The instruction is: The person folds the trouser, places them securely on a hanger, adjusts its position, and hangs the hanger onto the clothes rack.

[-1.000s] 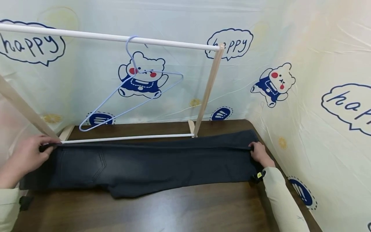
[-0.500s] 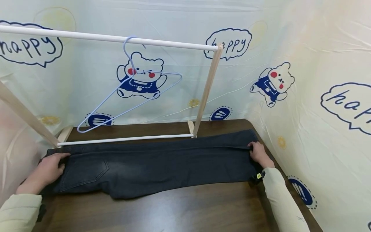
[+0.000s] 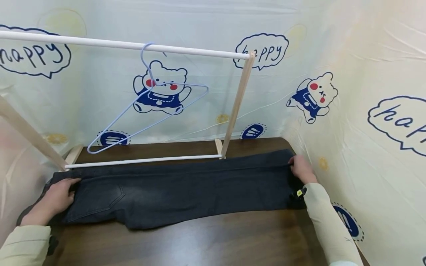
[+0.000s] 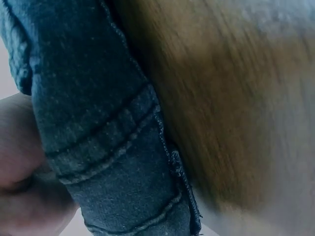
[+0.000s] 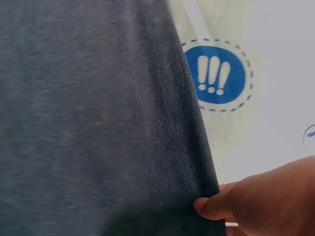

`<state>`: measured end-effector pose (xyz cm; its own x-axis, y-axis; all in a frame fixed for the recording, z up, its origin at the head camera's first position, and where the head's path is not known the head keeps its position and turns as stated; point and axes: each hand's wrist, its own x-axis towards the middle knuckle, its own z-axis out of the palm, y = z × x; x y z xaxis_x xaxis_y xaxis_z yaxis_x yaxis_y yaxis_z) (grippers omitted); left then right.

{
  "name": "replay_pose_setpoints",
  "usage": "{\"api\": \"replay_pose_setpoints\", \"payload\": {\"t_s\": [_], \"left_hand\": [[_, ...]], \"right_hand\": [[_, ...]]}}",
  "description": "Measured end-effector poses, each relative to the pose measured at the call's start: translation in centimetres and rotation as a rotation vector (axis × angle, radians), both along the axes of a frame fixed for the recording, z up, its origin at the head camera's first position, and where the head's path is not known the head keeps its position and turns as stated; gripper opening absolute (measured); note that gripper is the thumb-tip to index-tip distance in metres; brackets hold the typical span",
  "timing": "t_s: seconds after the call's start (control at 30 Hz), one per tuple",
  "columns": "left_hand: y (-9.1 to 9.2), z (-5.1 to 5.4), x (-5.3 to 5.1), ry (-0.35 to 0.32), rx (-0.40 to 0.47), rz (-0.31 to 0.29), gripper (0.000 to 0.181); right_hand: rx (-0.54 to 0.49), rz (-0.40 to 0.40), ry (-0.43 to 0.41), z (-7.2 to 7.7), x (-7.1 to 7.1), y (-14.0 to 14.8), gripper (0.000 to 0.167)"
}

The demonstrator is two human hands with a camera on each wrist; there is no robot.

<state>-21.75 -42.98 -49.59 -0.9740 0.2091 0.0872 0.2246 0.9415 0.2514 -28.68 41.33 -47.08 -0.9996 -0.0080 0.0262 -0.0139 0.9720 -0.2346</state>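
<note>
Dark jeans, folded lengthwise, stretch across the table with a stitched back pocket near the left end. On the waist end rests my left hand, its index finger extended over the cloth. In the left wrist view, denim with seams partly covers the fingers. My right hand pinches the edge of the leg end at the right. The right wrist view shows that thumb on top of the denim and the other fingers mostly hidden behind it.
Behind the jeans stands a rack with a white upper rail, a white lower bar and wooden posts. A light-blue hanger hangs on the rail. A patterned sheet surrounds the brown table.
My left hand has let go of the upper waist edge and come down and right onto the cloth. The waist end lies lower. My right hand has shifted slightly right and up with the leg end.
</note>
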Motion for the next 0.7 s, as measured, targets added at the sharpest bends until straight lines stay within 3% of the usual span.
{"api": "replay_pose_setpoints", "payload": {"t_s": [0.3, 0.4, 0.5, 0.6, 0.7], "left_hand": [[0.0, -0.2, -0.6, -0.022, -0.004, -0.014, 0.046], [0.0, -0.3, -0.5, -0.022, -0.002, -0.007, 0.046], [0.0, -0.4, -0.5, -0.023, 0.004, -0.005, 0.046], [0.1, -0.4, -0.4, -0.022, 0.008, -0.002, 0.046], [0.2, -0.3, -0.3, -0.026, 0.005, -0.001, 0.046]], "right_hand": [[-0.039, -0.049, 0.131, 3.7, -0.8, -0.7, 0.021], [-0.056, -0.038, 0.228, 4.3, -1.5, -0.9, 0.019], [-0.048, -0.007, 0.297, 3.9, -2.3, -0.8, 0.017], [-0.074, 0.039, 0.257, 2.6, -3.2, -0.4, 0.02], [-0.092, 0.063, 0.114, 1.1, -3.5, 0.4, 0.035]]}}
